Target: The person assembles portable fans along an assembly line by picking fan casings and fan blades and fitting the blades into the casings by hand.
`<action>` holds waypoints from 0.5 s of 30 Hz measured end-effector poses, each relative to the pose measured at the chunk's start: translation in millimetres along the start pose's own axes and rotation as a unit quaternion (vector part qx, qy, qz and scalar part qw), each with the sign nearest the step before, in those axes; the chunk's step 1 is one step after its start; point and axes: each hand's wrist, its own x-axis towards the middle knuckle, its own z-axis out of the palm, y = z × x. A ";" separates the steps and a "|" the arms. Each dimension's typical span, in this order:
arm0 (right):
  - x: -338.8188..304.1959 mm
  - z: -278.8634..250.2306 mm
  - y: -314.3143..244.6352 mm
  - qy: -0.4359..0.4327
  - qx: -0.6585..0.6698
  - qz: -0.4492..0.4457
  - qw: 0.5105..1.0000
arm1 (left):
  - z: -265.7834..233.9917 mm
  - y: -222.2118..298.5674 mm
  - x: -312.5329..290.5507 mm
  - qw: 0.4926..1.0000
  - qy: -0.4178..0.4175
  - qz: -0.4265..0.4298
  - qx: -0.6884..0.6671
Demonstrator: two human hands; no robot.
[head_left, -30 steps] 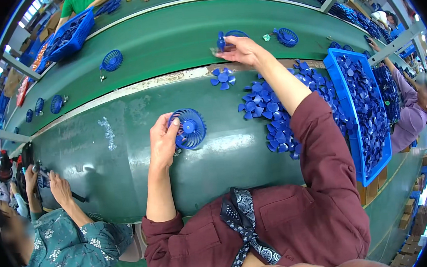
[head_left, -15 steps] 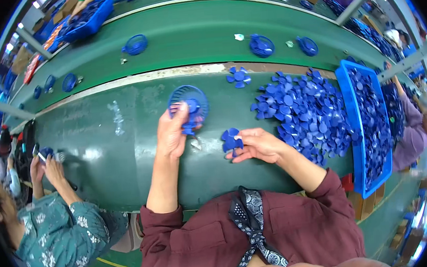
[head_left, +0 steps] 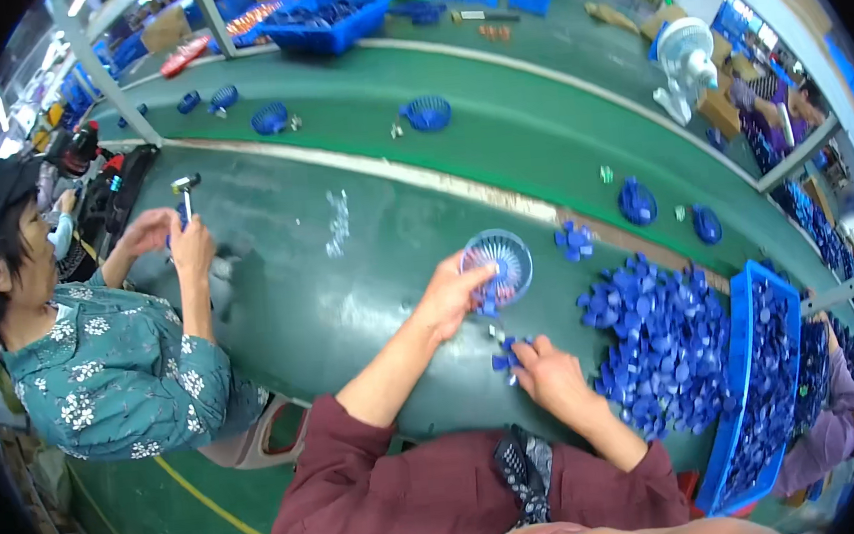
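Note:
My left hand [head_left: 452, 293] grips the near rim of a round blue grille [head_left: 499, 265], held tilted just above the green table [head_left: 346, 263]. My right hand [head_left: 548, 371] rests on the table below it, its fingers closed on a small blue fan blade [head_left: 505, 353]. A heap of several blue fan blades [head_left: 658, 334] lies to the right of my right hand. One loose blade [head_left: 574, 240] sits beyond the grille.
A blue crate [head_left: 772, 380] full of blades stands at the right table edge. A person in a floral shirt [head_left: 104, 363] works at my left, holding a small tool. More blue grilles [head_left: 427, 114] lie on the far belt, with a white fan [head_left: 683, 58] behind.
My view has swung to the left, bringing the person beside me into view. My right hand has pulled back from the far belt, picked up a blade and moved under the grille.

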 end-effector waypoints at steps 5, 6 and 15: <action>-3.0 0.7 8.5 -0.035 0.018 -0.005 0.999 | 2.8 -9.5 -1.7 1.000 -0.018 -0.006 0.010; -6.7 0.5 10.3 -0.055 0.031 -0.028 0.998 | 2.9 -11.2 -2.1 1.000 -0.017 -0.007 0.010; 33.4 -39.5 10.6 0.194 0.113 -0.023 0.974 | 6.0 -26.3 4.3 0.994 0.003 -0.051 0.093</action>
